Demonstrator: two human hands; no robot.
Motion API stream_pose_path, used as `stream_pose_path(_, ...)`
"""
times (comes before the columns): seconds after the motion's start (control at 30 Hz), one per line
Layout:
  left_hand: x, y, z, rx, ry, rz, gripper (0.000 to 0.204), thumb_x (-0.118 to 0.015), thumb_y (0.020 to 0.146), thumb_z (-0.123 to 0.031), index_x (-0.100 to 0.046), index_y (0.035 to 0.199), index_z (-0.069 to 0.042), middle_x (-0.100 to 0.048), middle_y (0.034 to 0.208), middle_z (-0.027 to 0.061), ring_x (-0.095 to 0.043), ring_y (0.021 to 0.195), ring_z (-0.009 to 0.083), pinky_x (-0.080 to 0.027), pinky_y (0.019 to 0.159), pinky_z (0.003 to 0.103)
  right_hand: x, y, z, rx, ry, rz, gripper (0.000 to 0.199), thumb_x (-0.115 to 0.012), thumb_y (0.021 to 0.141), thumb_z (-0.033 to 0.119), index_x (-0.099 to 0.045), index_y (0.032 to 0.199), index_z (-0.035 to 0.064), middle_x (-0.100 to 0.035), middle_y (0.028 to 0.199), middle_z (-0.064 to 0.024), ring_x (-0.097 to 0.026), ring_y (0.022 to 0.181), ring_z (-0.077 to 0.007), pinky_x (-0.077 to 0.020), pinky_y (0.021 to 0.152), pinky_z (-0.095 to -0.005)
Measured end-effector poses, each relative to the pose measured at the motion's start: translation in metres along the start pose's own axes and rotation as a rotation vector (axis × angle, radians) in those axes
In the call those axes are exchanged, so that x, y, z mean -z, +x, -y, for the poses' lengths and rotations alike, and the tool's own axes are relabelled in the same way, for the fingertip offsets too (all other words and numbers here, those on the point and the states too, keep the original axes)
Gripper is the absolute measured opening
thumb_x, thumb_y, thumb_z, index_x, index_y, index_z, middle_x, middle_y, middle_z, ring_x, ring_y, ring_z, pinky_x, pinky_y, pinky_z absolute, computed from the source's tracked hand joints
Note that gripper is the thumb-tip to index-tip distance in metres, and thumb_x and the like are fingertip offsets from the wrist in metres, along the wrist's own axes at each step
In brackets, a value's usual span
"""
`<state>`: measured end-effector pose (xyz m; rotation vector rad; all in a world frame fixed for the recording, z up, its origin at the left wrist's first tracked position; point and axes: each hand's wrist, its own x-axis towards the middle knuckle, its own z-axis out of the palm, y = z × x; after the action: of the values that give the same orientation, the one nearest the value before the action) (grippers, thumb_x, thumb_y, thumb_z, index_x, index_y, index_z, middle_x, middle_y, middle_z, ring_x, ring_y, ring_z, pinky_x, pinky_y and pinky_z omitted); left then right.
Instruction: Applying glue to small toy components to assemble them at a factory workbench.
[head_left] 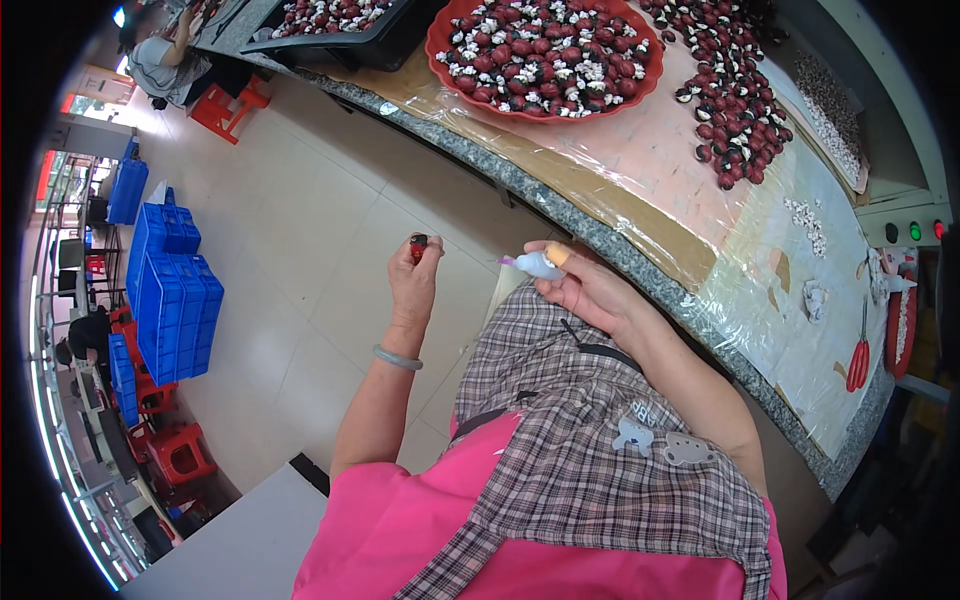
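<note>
Now, red-and-black piece [418,245] pinched atop left hand [412,283], pale bottle [538,265] within curled right hand [592,291]

Smooth, semi-matt plastic forms a pale squeeze bottle [536,265]; a small red-and-black piece [418,246] gleams glossy. Wrinkled, shiny clear film [625,205] covers a worktable edged in speckled, stone-look material [843,462]. A plastic basin [560,114], woven plaid cloth apron [600,500] and smooth, polished-looking bangle [397,357] add contrast.

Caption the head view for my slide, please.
Left hand holds a red-black piece, right hand a squeeze bottle, beside a table bearing a red tray of dark-red pieces.
</note>
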<state>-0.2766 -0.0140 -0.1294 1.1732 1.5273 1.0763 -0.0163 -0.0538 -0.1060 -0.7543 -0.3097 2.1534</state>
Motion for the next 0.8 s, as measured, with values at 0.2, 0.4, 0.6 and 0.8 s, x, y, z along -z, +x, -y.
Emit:
stream_pose_path(0.2,0.000,0.000,-0.025,-0.110,0.080,-0.041,0.015,-0.057,0.088,-0.008,-0.053,0.101,-0.002,-0.050,0.076,-0.0024,-0.046,0.069,0.0053,-0.039,0.061,0.022,-0.038,-0.023,0.008,0.009,0.007,0.119,0.030,-0.049,0.100,0.022,-0.053,0.122,0.0015,-0.062,0.102,-0.0096,-0.062,0.079,-0.0128,-0.0546,0.071,-0.0244)
stream_pose_path(0.4,0.000,-0.005,-0.077,-0.180,-0.153,0.149,0.017,-0.048,0.095,-0.008,-0.052,0.110,-0.001,-0.054,0.085,0.0017,-0.046,0.072,0.0067,-0.041,0.064,0.022,-0.062,-0.061,0.026,0.057,-0.064,0.162,0.029,-0.053,0.098,0.020,-0.052,0.121,0.0009,-0.064,0.094,-0.0090,-0.065,0.075,-0.0141,-0.0535,0.062,-0.0212)
stream_pose_path(0.6,-0.044,-0.037,-0.143,-0.642,0.236,0.223,0.016,-0.054,0.090,0.001,-0.061,0.104,-0.001,-0.060,0.097,0.0106,-0.058,0.085,0.0209,-0.046,0.078,0.029,-0.051,-0.124,0.047,0.282,-0.048,0.108,0.038,-0.065,0.091,0.025,-0.051,0.118,0.0022,-0.062,0.103,-0.0129,-0.064,0.081,-0.0156,-0.0534,0.063,-0.0220)
stream_pose_path(0.8,-0.120,-0.040,-0.178,-1.050,0.467,0.433,0.026,-0.060,0.082,0.005,-0.065,0.107,-0.002,-0.058,0.096,0.0112,-0.057,0.090,0.0269,-0.045,0.079,0.036,-0.022,-0.197,0.068,0.559,-0.006,-0.235,0.042,-0.072,0.085,0.025,-0.051,0.116,0.0035,-0.060,0.101,-0.0106,-0.060,0.077,-0.0130,-0.0507,0.063,-0.0201)
